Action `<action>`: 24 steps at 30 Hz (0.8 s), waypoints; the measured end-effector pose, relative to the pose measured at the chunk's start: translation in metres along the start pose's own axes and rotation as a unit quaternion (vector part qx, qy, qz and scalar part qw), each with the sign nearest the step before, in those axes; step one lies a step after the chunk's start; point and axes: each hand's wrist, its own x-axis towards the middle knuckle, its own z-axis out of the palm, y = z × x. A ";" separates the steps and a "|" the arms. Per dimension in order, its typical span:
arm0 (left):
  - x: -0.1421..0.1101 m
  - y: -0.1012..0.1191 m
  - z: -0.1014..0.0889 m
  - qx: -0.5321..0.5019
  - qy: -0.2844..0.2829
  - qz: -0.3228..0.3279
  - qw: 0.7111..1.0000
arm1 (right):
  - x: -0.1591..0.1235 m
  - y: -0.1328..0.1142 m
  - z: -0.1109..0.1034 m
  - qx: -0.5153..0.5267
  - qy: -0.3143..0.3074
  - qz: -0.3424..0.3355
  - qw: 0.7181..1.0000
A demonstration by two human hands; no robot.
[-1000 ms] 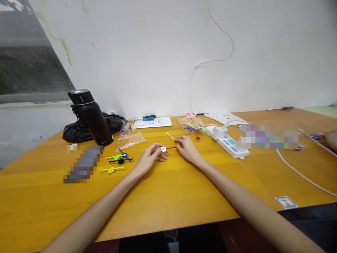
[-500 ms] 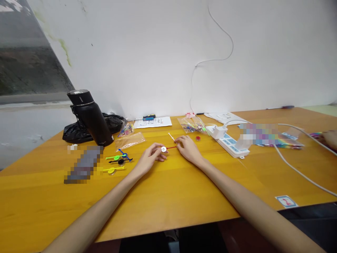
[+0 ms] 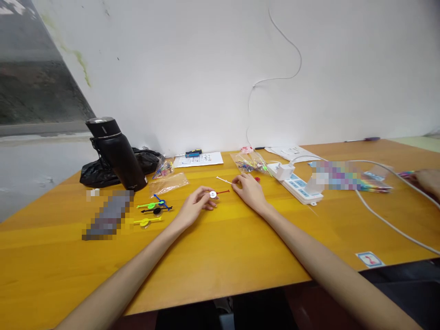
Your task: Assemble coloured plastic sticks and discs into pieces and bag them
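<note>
My left hand (image 3: 195,206) pinches a small white disc (image 3: 213,195) between thumb and fingers, just above the table. Out of the disc's right side sticks a thin red arrow (image 3: 222,191). My right hand (image 3: 250,192) is closed on one end of a thin white arrow (image 3: 222,179), whose other end points up and left. Behind its fingers lies a red round piece (image 3: 257,179), partly covered. Left of my left hand rest several arrow spinners: a green one (image 3: 151,205), a blue one (image 3: 161,202), a black one (image 3: 157,211) and a yellow one (image 3: 145,222).
A black bottle (image 3: 118,156) stands at the left by a black plastic bag (image 3: 98,172) and a blurred-out dark object (image 3: 108,215). Small parts bags (image 3: 249,162), a screwdriver (image 3: 193,154) and a power strip (image 3: 300,188) lie farther back. Another person's hand (image 3: 426,181) is at the right edge.
My right hand has moved slightly right, away from the red arrow, whose tip now shows free. The white arrow tilts lower to the left. My left hand stays put with the white disc.
</note>
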 end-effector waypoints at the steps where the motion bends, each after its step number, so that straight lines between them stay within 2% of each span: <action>1: 0.000 -0.001 0.000 -0.001 0.000 0.001 1.000 | 0.000 0.001 0.000 -0.001 0.000 0.001 1.000; 9: 0.001 -0.002 -0.001 0.000 -0.006 0.002 1.000 | 0.001 0.005 0.003 0.010 -0.017 -0.005 1.000; 18: 0.000 0.000 0.000 0.001 0.003 0.001 1.000 | 0.002 0.005 -0.006 0.015 -0.043 -0.015 0.999; 20: 0.001 0.001 0.000 -0.010 0.005 -0.005 1.000 | 0.002 0.006 -0.004 0.067 -0.041 0.003 0.997; 22: 0.001 0.003 -0.001 -0.029 0.011 -0.017 0.999 | 0.005 0.004 0.000 0.192 -0.044 0.051 0.979; 23: 0.001 0.005 -0.001 -0.040 0.016 -0.025 0.999 | 0.006 0.003 0.001 0.281 -0.048 0.088 0.955; 24: 0.001 0.007 -0.001 -0.050 0.022 -0.032 0.998 | 0.008 0.001 0.002 0.376 -0.053 0.128 0.916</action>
